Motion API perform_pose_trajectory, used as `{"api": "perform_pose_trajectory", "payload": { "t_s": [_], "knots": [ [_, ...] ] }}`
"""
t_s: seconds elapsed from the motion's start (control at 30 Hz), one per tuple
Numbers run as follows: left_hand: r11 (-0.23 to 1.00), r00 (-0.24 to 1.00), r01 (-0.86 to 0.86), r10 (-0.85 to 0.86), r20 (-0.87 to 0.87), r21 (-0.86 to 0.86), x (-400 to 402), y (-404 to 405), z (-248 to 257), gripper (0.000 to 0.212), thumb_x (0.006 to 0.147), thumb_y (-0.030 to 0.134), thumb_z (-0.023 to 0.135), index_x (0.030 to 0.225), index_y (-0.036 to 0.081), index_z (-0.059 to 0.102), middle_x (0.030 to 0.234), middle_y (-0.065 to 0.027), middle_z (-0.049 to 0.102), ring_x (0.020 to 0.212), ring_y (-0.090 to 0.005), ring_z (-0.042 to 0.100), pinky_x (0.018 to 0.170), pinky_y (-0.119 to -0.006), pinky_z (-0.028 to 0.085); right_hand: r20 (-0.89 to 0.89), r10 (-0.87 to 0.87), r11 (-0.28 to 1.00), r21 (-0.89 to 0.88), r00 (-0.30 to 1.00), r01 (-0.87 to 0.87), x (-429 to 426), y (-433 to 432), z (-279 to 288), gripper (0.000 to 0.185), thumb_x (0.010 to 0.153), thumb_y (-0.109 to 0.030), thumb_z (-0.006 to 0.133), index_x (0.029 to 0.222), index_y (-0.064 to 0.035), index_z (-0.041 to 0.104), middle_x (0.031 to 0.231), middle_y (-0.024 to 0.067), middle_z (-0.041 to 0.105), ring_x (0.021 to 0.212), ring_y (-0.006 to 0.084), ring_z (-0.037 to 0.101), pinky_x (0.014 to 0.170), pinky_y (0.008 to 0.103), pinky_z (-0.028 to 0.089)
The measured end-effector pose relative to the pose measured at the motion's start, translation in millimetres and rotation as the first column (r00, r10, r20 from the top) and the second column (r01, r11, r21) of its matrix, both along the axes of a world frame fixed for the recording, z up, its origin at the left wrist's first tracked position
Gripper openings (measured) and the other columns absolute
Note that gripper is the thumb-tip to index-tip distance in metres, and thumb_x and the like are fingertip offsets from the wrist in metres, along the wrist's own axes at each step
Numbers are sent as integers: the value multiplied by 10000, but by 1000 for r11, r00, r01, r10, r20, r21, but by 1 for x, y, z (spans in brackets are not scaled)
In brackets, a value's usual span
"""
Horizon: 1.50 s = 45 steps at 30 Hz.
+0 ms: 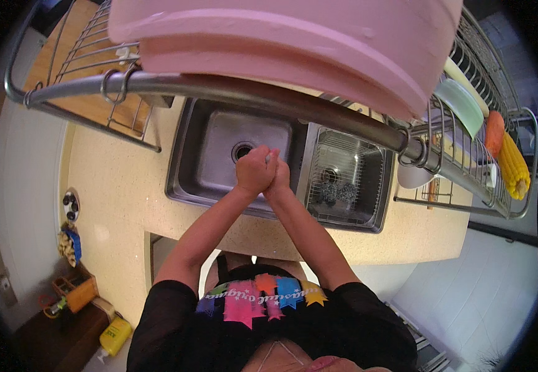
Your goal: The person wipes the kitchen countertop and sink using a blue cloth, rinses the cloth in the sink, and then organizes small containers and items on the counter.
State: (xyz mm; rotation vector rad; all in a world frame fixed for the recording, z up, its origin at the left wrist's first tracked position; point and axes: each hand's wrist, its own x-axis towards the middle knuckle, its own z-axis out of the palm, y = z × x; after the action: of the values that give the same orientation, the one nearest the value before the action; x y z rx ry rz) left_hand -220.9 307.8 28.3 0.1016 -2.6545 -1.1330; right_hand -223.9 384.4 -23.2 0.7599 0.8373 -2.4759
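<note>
My left hand (252,172) and my right hand (281,176) are pressed together with the fingers curled around each other. They are over the larger left basin (217,160) of a stainless steel double sink, near its right side. A small pale patch shows between the fingers; whether it is a held thing cannot be made out. Just beyond my left hand, the drain (242,151) is partly covered. In the smaller right basin sits a wire basket (366,186), and grey mesh scourers (338,191) lie in it.
A metal dish rack (250,95) spans above the sink and bears a large pink plastic basin (287,42). On its right are a green dish (459,104), a carrot (494,134) and corn (514,167). A yellow bottle (115,335) stands lower left, beyond the speckled counter (110,186).
</note>
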Motion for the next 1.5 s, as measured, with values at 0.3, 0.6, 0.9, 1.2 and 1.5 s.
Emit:
{"api": "perform_pose_trajectory", "payload": {
  "t_s": [0.3,0.6,0.9,1.2,1.5],
  "knots": [
    [998,902,9,-35,431,63,7,-9,-8,343,813,338,694,940,46,569,894,-172,642,817,-347,644,687,-405,505,152,233,973,-29,961,-231,-2,22,-23,447,959,-455,428,1161,-66,512,1114,119,596,1011,288,599,887,457,496],
    [284,904,-316,-200,378,905,31,-70,-17,768,628,9,814,1302,12,446,1162,-117,566,1032,-229,583,898,-340,492,-274,371,927,173,887,-334,-28,51,-1,273,923,-221,590,1179,-136,546,1141,64,587,1062,233,575,900,519,482],
    [-126,938,-280,-246,244,952,54,-84,-18,601,732,36,748,1267,26,474,1108,-97,598,1018,-242,603,905,-380,505,-52,363,871,-335,930,-359,12,21,16,475,888,-222,673,1306,-120,471,1209,75,572,1107,256,566,955,424,470],
    [699,893,-409,173,415,587,94,-148,-39,405,724,54,707,1110,32,587,1007,-125,625,902,-258,616,832,-356,490,-19,278,914,313,960,-259,16,1,6,389,893,-248,669,1191,-32,544,1144,113,622,1058,276,607,931,450,492],
    [810,874,-412,481,69,-418,144,-314,-59,311,815,222,644,1091,83,611,1038,-131,628,893,-319,616,791,-434,480,-428,-77,839,460,901,290,-102,50,-11,343,844,-50,666,1166,-4,556,1041,136,652,926,283,649,873,409,527]
  ]
}}
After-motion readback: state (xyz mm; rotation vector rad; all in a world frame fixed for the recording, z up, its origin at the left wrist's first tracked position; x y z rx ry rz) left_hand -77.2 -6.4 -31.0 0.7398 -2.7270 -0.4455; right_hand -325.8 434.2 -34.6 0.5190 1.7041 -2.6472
